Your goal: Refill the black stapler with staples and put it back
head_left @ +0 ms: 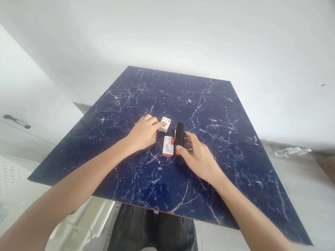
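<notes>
Two-handed, working near the middle of a dark blue veined tabletop [158, 92]. Taking the flat white-and-red box [168, 145] as the clock's centre: seeing it lying with its printed face up, finding a smaller white box [166, 121] just short of twelve, and finding a black stapler-like object [180, 132] close by between two and three.

With the left hand [144, 133], reaching in from about ten and laying an outstretched finger on the smaller box, perhaps for steadying or aligning it. Leaving no way of telling whether pinching it or merely touching it (hiding the left thumb from this angle).

With the right hand [199, 156], coming in from nearly four and clasping the black object: wrapping fingers along the far side, pressing the thumb over the near end beside an orange patch. Pointing its long axis roughly toward twelve, probably for suiting the natural slant of the wrist. Grouping all three pieces tightly, seemingly for being within easy reach of both hands.

Showing, past the tabletop edges, a dark handle [17, 121] toward nine, a clear plastic-looking item [292, 152] toward three and dark trousers [153, 234] at six.
</notes>
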The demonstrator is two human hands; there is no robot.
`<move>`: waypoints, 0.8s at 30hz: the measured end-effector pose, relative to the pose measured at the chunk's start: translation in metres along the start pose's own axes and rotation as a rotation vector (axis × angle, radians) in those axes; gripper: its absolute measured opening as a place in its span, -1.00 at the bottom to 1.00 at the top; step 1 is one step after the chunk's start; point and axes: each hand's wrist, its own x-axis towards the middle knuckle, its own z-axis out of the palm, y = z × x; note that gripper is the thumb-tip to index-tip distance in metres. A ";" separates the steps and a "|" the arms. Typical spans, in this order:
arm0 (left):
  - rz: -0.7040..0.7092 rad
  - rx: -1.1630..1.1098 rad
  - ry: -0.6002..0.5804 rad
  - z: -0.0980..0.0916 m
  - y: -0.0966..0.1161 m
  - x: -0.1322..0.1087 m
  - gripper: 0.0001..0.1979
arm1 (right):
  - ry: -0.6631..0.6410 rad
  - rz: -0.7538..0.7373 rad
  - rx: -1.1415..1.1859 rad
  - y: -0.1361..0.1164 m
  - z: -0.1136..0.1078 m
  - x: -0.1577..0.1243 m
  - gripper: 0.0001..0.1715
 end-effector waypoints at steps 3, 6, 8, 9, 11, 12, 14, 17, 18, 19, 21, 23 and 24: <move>0.006 -0.039 0.008 0.002 0.001 -0.001 -0.43 | -0.011 -0.002 0.004 0.000 0.000 0.000 -0.43; 0.036 -0.156 -0.018 0.002 0.008 -0.005 -0.48 | -0.014 -0.007 0.000 0.002 0.000 0.000 -0.42; 0.035 -0.228 -0.061 0.000 0.014 -0.007 -0.51 | -0.017 -0.015 0.000 0.003 0.000 0.000 -0.41; 0.030 -0.256 -0.086 -0.002 0.016 -0.008 -0.52 | -0.020 -0.020 0.001 0.004 0.000 0.001 -0.41; 0.029 -0.295 -0.133 -0.006 0.019 -0.010 -0.54 | -0.023 -0.030 0.004 0.005 0.000 0.001 -0.42; 0.038 -0.306 -0.153 -0.007 0.018 -0.011 -0.53 | -0.023 -0.033 0.005 0.005 0.000 0.001 -0.42; 0.065 -0.317 -0.180 -0.010 0.016 -0.013 -0.42 | -0.019 -0.042 0.004 0.006 0.000 0.001 -0.41; 0.076 -0.319 -0.169 -0.010 0.010 -0.015 -0.06 | -0.007 -0.062 -0.017 0.005 0.000 0.000 -0.37; 0.072 -0.315 -0.158 -0.010 0.009 -0.015 0.05 | -0.001 -0.072 -0.033 0.005 0.000 -0.001 -0.35; 0.065 -0.309 -0.153 -0.009 0.009 -0.015 0.15 | 0.004 -0.084 -0.050 0.004 0.000 -0.001 -0.33; 0.054 -0.293 -0.166 -0.007 0.008 -0.014 0.29 | 0.009 -0.112 -0.077 0.003 0.000 -0.002 -0.30; 0.042 -0.282 -0.196 -0.006 0.009 -0.012 0.32 | 0.007 -0.135 -0.089 0.001 0.000 -0.003 -0.28; 0.037 -0.283 -0.207 -0.005 0.010 -0.011 0.31 | 0.005 -0.138 -0.091 0.000 0.000 -0.004 -0.26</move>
